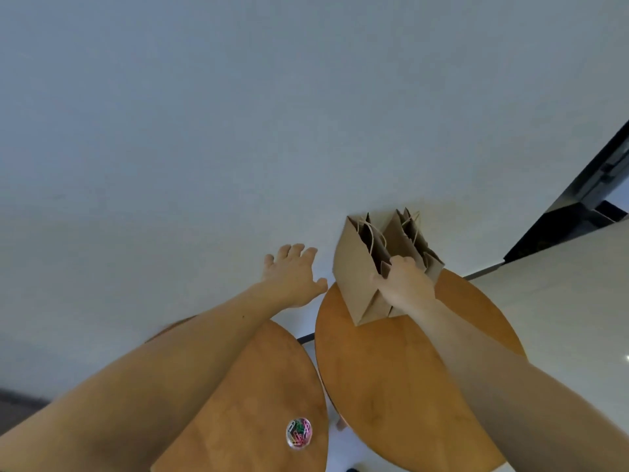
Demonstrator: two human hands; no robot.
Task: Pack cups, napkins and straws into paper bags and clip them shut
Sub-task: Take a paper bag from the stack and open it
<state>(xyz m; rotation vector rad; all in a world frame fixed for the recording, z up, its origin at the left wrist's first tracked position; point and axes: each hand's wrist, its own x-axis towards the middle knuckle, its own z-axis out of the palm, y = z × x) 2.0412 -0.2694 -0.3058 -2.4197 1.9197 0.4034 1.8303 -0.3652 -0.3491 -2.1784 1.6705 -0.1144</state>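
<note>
Right of centre, front paper bag (354, 270) is being gripped at its rim by right hand (405, 284); left hand (292, 277) is being held spread, empty. Bag likely being positioned; filling being awaited.

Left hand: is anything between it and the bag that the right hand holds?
Nothing visible. The left hand is open beside the front bag, with only open air between; the right hand grips that bag's rim.
</note>
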